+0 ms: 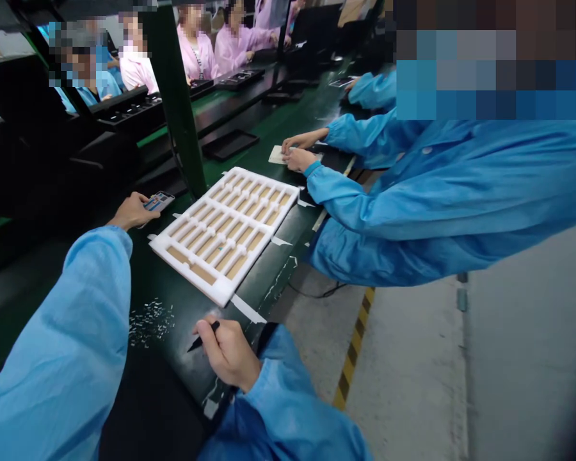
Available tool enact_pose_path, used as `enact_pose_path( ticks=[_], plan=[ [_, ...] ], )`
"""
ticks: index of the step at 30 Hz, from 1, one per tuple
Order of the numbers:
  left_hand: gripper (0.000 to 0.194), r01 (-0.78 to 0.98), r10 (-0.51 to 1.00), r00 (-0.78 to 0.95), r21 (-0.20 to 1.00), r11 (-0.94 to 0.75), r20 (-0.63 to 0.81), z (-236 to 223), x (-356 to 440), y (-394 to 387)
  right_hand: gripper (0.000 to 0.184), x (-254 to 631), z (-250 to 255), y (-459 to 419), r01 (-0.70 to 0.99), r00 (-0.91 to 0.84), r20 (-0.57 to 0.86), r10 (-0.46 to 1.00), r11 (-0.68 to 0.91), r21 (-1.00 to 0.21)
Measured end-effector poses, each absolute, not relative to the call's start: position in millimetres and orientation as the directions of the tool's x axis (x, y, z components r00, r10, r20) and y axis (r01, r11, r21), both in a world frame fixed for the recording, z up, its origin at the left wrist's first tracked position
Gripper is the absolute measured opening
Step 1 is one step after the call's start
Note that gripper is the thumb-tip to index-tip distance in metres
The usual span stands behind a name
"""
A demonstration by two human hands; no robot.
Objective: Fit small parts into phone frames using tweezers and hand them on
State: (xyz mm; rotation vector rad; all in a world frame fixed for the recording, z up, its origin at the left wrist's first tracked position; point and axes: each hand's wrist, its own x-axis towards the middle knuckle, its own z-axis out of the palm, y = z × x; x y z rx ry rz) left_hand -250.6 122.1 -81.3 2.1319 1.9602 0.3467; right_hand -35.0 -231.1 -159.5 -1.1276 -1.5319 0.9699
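Note:
My left hand (130, 212) reaches out to the far left of the bench, its fingers closed on a flat phone-like device (160, 201) with a pale, partly coloured face. Close to my body, my right hand (231, 353) grips black tweezers (203, 338), their pointed tip angled down and left just over the bench top. Between my two arms lies a scatter of tiny white slivers (151, 322). Ahead of my right hand sits a white foam tray (223, 294) with rows of narrow slots showing a tan bottom.
A green post (175, 96) rises behind the tray, near a black tray (231, 145). At right, a co-worker in a blue smock (413, 192) handles a pale flat piece (276, 154). White tape (248, 310) marks the green bench (269, 282). More people sit across the line.

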Motion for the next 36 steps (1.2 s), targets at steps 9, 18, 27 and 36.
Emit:
enact_pose_path(
  ticks=[9, 18, 27, 36],
  plan=[
    [0.042, 0.974, 0.992, -0.049, 0.213, 0.074, -0.119, -64, -389, 35, 0.059, -36, -162, -234, 0.121, -0.072, 0.199, 0.977, 0.207, -0.971],
    [0.043, 0.969, 0.993, -0.037, 0.238, 0.063, -0.113, -54, -407, 26, 0.065, -38, -162, -236, 0.045, -0.038, 0.142, 0.989, 0.143, -0.989],
    [0.042, 0.948, 0.993, 0.073, 0.317, -0.041, -0.092, -61, -361, 57, 0.068, -38, -162, -231, 0.062, -0.046, 0.140, 0.989, 0.143, -0.988],
    [0.042, 0.943, 0.993, 0.116, 0.310, -0.117, 0.024, -51, -335, -7, 0.068, -35, -166, -238, 0.042, -0.054, 0.118, 0.992, 0.120, -0.992]
  ],
)
